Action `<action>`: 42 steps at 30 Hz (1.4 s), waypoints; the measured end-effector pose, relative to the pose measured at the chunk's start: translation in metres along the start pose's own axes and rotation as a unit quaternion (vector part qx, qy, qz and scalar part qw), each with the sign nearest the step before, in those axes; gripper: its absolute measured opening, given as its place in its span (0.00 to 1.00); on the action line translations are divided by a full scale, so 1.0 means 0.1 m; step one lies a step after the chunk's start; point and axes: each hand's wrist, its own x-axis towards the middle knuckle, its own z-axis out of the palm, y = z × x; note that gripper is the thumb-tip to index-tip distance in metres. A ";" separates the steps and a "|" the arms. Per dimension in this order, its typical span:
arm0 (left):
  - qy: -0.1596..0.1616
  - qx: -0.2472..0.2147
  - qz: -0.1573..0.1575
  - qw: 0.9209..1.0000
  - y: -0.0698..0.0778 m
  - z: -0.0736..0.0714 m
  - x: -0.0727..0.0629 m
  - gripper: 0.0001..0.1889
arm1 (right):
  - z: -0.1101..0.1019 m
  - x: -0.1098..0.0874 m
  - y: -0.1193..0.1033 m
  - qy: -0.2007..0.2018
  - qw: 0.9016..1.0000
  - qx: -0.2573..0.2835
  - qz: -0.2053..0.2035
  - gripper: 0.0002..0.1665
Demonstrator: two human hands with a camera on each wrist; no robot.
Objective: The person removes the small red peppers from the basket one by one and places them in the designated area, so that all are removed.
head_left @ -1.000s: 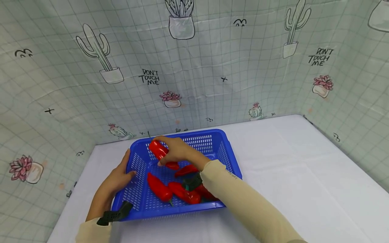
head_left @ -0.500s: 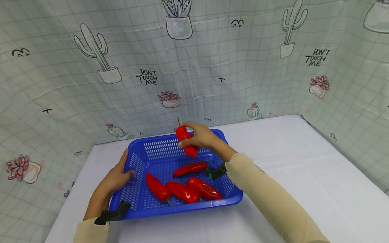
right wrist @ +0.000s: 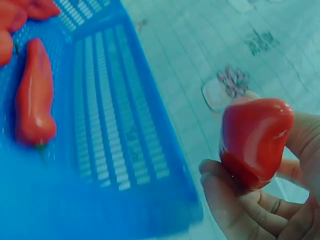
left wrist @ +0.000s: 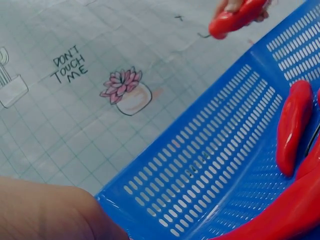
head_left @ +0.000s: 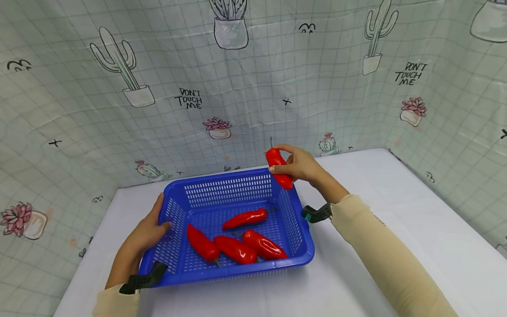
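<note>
My right hand [head_left: 303, 166] pinches a red pepper [head_left: 279, 167] between thumb and fingers, over the back right corner of the blue plastic basket [head_left: 241, 269]. The pepper's thin stem points up. In the right wrist view the same pepper [right wrist: 255, 142] fills the grip. My left hand [head_left: 148, 231] holds the basket's left wall, thumb inside and fingers along the outer rim. Inside the basket lie several more red peppers: one alone toward the back [head_left: 245, 219], the others near the front wall, such as the leftmost pepper [head_left: 203, 243].
A white-covered table [head_left: 368, 211] extends right of the basket. Behind and at both sides hangs a grid-patterned cloth [head_left: 253, 88] printed with cacti and lettering. Each wrist wears a black strap mount, such as the right one [head_left: 316, 214].
My right hand has lifted the pepper from inside the basket and carried it up and rightward to the back right corner. The left hand keeps its hold on the basket.
</note>
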 end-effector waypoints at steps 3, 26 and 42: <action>-0.002 -0.005 0.002 1.000 0.01 0.01 0.00 0.46 | -0.10 -0.05 0.16 0.022 1.000 -0.005 0.003 0.47; 0.006 -0.007 -0.004 1.000 -0.06 0.03 0.00 0.46 | -0.03 -0.25 1.13 0.009 0.991 -0.106 0.084 0.46; 0.009 -0.001 0.012 1.000 -0.02 -0.03 -0.01 0.45 | -0.07 -0.34 1.30 0.010 0.978 -0.207 0.035 0.46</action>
